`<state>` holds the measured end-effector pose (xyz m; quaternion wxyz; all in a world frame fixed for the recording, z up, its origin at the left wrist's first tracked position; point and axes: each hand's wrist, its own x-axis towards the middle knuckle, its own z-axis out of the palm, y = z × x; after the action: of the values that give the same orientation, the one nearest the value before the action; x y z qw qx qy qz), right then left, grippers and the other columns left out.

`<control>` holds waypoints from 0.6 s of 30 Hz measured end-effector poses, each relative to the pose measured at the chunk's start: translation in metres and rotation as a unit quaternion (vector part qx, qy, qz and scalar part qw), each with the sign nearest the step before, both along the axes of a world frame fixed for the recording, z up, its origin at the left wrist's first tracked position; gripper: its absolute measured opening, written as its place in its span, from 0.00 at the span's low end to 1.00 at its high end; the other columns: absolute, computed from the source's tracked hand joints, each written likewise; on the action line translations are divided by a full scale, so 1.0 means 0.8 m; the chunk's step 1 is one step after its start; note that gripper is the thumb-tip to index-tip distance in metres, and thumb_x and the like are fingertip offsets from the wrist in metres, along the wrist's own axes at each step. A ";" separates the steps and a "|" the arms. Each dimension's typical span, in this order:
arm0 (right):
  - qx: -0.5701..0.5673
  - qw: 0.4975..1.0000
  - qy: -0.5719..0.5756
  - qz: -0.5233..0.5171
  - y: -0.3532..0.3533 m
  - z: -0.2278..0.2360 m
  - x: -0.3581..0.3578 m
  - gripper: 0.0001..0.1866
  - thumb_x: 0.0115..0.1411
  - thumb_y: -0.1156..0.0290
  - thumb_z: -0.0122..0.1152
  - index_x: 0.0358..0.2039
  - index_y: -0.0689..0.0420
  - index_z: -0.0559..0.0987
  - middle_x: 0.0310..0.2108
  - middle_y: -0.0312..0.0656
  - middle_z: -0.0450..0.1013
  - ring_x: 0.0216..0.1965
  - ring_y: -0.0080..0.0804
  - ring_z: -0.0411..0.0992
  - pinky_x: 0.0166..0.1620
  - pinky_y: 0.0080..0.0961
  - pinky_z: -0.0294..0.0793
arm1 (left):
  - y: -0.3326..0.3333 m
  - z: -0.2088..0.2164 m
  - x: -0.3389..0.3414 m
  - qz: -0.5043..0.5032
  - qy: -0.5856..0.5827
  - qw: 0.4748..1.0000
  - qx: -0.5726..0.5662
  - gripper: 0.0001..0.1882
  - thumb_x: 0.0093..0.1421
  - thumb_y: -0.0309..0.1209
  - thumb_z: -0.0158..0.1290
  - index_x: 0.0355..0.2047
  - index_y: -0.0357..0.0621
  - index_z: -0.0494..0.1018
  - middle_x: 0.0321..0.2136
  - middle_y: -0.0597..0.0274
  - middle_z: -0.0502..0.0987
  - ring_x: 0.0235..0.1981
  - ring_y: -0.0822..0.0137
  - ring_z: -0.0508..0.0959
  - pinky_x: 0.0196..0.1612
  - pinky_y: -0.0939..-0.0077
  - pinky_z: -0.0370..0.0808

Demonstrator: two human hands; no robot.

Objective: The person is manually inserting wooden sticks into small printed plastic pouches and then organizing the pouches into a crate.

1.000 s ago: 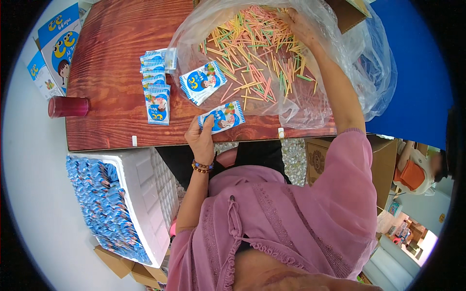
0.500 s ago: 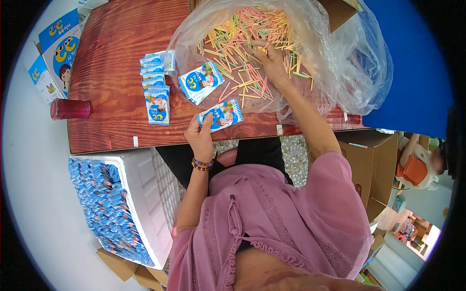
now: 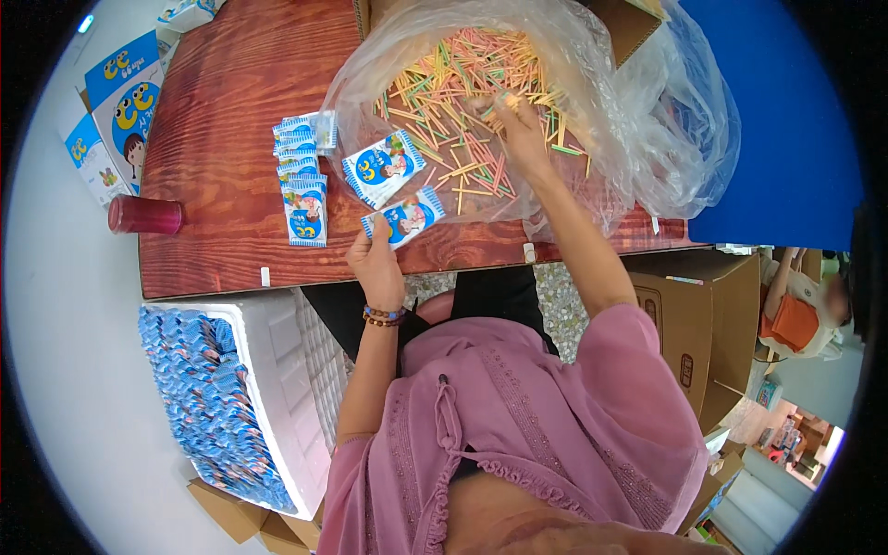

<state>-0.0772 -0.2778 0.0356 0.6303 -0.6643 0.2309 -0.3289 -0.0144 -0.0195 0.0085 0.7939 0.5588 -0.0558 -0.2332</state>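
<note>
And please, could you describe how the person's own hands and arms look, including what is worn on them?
Both the left hand and the right hand are without gloves. Two strands of brownish beads with some blue, bracelets, circle the left wrist; none shows on the right. The loose mauve-pink sleeves end near the elbows, leaving both forearms uncovered.

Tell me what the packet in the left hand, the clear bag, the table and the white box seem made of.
Packet: probably smooth printed plastic film; striped, seal-like ends.
Clear bag: thin, glossy plastic; see-through with shiny creases.
Table: smooth-looking wood or wood-look surface; streaked reddish-brown grain.
White box: likely matte plastic foam; thick, pale rim.
</note>
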 end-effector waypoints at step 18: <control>0.277 0.901 -0.333 -0.025 0.187 0.090 0.034 0.14 0.68 0.69 0.41 0.46 0.65 0.66 0.47 0.54 0.72 0.52 0.42 0.69 0.57 0.37 0.66 | -0.018 0.050 0.000 -0.011 0.149 0.959 -0.242 0.12 0.67 0.33 0.48 0.42 0.35 0.73 0.42 0.60 0.78 0.43 0.71 0.77 0.48 0.73 0.73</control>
<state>-0.0501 -0.1278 0.1078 0.8204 -0.3091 0.1058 -0.4692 -0.0146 -0.0342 0.0484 0.9023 0.3082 0.0022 -0.3015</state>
